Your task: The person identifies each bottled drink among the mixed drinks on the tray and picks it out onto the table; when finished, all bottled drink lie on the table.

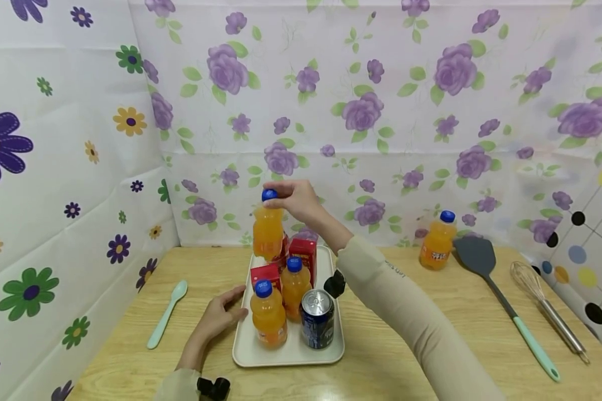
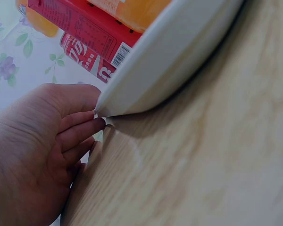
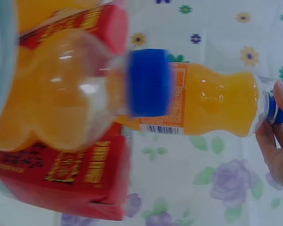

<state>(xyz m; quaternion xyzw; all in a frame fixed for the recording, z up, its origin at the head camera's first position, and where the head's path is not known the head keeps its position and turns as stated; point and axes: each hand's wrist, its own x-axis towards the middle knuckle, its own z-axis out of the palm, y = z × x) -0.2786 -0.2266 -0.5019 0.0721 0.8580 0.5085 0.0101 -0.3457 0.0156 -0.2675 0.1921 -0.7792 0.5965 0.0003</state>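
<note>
My right hand [image 1: 301,201] grips an orange juice bottle [image 1: 268,234] by its blue cap, upright over the far left of a cream tray [image 1: 326,356]. In the right wrist view, the fingers and thumb close round the cap of that bottle [image 3: 217,101]. My left hand [image 1: 219,314] touches the tray's left rim with loosely bent fingers; the left wrist view shows its fingertips [image 2: 96,125] against the rim [image 2: 146,80]. On the tray stand two more juice bottles [image 1: 269,317], red drink cartons [image 1: 303,255], a dark can [image 1: 317,323] and a red can [image 2: 80,54], partly hidden.
Left of the tray lies a mint spoon [image 1: 168,314]. Toward the right stand another juice bottle [image 1: 437,242], a grey spatula with a mint handle [image 1: 506,306] and a whisk [image 1: 549,309]. Flowered sheets [image 1: 331,111] hang behind and left of the wooden table [image 1: 391,356].
</note>
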